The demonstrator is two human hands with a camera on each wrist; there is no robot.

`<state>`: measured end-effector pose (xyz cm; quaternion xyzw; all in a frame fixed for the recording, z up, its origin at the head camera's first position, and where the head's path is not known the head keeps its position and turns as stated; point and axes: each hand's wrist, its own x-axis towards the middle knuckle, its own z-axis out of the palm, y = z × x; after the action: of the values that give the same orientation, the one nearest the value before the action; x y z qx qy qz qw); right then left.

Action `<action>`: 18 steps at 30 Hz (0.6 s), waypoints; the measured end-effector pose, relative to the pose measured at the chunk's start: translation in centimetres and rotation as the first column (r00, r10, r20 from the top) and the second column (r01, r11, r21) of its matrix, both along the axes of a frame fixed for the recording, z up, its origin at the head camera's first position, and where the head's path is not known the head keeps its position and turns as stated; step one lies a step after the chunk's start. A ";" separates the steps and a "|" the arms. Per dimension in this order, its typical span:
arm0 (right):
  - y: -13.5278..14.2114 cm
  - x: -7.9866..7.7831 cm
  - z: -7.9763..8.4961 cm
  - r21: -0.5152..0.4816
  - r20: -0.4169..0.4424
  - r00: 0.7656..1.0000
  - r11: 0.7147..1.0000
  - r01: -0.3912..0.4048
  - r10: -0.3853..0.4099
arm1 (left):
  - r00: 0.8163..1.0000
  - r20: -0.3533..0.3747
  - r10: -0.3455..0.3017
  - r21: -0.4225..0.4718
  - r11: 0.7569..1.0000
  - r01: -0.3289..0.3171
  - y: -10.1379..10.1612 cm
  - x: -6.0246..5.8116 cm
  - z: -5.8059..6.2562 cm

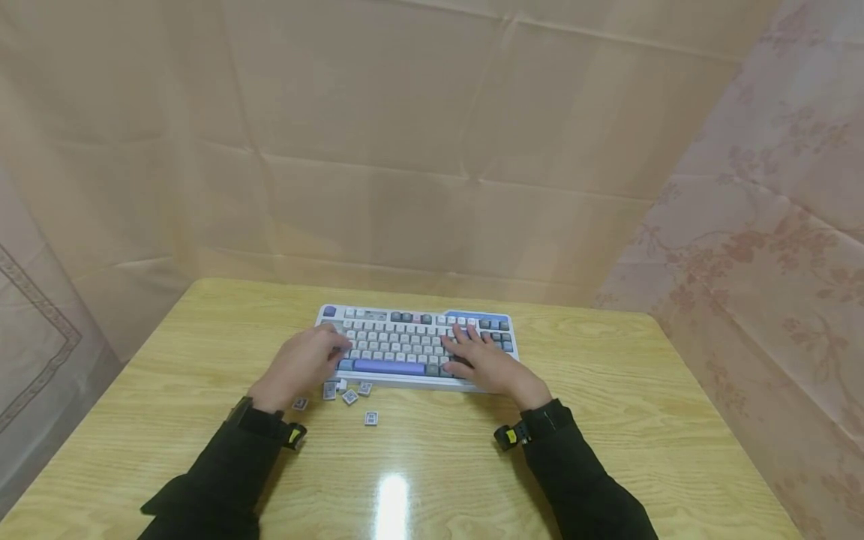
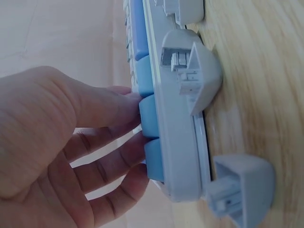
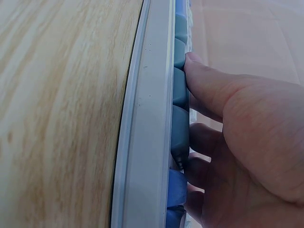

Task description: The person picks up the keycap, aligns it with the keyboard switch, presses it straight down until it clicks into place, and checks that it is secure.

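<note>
A light-coloured keyboard [image 1: 405, 380] with white, grey and blue keys and a violet space bar [image 1: 389, 367] lies on the table. My left hand [image 1: 305, 366] is over its left end. In the left wrist view the thumb [image 2: 111, 109] and bent fingers come down beside the blue bottom-row keys [image 2: 148, 116]; whether they pinch a keycap is hidden. My right hand [image 1: 493, 366] rests with spread fingers on the keyboard's right part, thumb touching near dark grey-green keys [image 3: 179, 88]. Several loose keycaps [image 1: 349, 397] lie before the left end, some with their hollow undersides showing.
The wooden table [image 1: 580, 450] extends around the keyboard on all sides. One loose keycap [image 1: 371, 418] lies nearer its front edge than the others. Beige cloth [image 1: 405, 187] hangs behind the table, and patterned cloth [image 1: 756, 300] hangs at the right.
</note>
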<state>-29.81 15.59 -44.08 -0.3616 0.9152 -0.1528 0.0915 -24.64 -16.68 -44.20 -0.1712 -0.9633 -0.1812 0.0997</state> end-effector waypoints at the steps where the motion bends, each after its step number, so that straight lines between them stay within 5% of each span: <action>1: 0.0 0.0 0.0 -0.002 0.003 1.000 1.000 0.000 0.000 | 1.000 0.001 0.000 -0.004 1.000 0.000 0.0 0.0 0.0; 18: 0.1 0.0 0.2 0.010 0.019 1.000 1.000 0.005 -0.005 | 0.999 -0.006 0.047 0.016 0.999 -0.047 0.5 0.3 0.1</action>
<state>-29.77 15.65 -43.84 -0.3574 0.9159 -0.1521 0.1014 -24.35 -16.20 -44.06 -0.1484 -0.9653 -0.1860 0.1081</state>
